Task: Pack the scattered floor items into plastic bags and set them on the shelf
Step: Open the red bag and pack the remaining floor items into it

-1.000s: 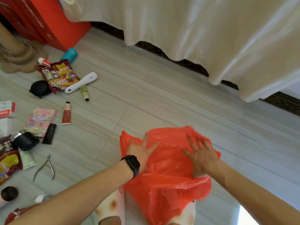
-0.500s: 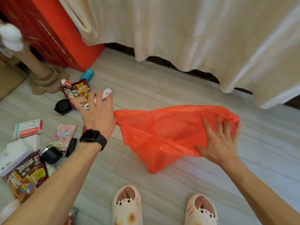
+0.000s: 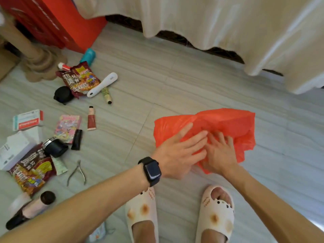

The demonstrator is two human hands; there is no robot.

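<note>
Plastic bag [image 3: 226, 121]: orange-red, crumpled, low in front of the person, over the pale tiled floor [image 3: 175, 76] and just ahead of two cream slippers [image 3: 142, 213].
Left hand [image 3: 177, 155]: fingers straight and slightly fanned, laid flat on the bag's near side; a black watch [image 3: 151, 170] sits on the wrist.
Right hand [image 3: 220, 155]: beside the left and touching it, fingers spread on the bag, whose film bunches round its far side; I cannot tell whether the thumb grips underneath.
Scattered items: well left of the bag lie a snack packet [image 3: 79, 78], a white handled tool [image 3: 102, 84], a small tube [image 3: 91, 120], nail nippers [image 3: 77, 172] and a second snack packet [image 3: 31, 172].
Background: white cloth [image 3: 210, 18] hangs above the floor; a red box [image 3: 57, 20] stands at top left.
</note>
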